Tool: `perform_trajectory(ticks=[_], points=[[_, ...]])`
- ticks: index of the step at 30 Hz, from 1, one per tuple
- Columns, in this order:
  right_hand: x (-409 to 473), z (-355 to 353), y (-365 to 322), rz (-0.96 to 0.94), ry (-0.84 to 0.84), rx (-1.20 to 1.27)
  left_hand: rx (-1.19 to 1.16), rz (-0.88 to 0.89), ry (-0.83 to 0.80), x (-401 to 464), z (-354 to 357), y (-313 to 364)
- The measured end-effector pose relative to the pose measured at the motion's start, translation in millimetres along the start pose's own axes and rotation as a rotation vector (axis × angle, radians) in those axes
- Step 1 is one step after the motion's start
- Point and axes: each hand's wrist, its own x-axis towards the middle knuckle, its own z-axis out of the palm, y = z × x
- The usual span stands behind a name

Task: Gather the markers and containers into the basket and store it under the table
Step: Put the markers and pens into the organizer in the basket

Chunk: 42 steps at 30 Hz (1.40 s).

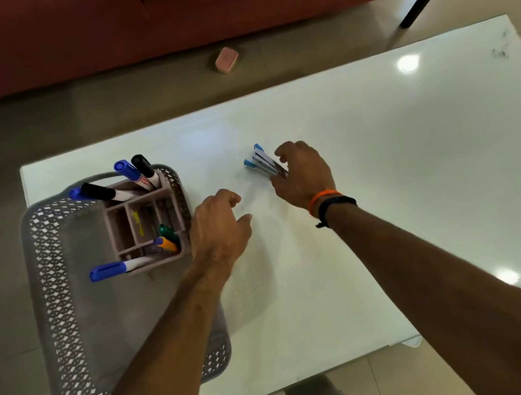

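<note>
At centre frame the right hand (304, 174) grips a bundle of blue-capped pens (264, 165) above the white table (416, 175); the left hand (218, 226) hovers beside it with fingers loosely curled, holding nothing. The basket (61, 292) sits at lower left with the organizer (145, 220) of markers (130, 172) inside; the bundle is held only near one end, so a pen could slip out during the carry across.

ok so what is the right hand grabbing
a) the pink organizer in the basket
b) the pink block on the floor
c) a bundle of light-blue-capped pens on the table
c: the right hand curls round a bundle of light-blue-capped pens on the table.
</note>
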Motion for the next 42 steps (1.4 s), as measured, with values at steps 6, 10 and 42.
perform_trajectory(ticks=[6,10,42], points=[[23.5,14.4,-8.2,-0.050,-0.048,-0.195,-0.027,-0.046,-0.017,8.8,10.1,-2.1],[26.9,16.5,-11.7,-0.060,-0.039,-0.239,-0.030,-0.049,-0.010,10.5,11.0,-1.8],[-94.6,8.7,-177.6,-0.322,0.146,0.585,-0.345,-0.176,0.348,-58.3,-147.9,-112.0]])
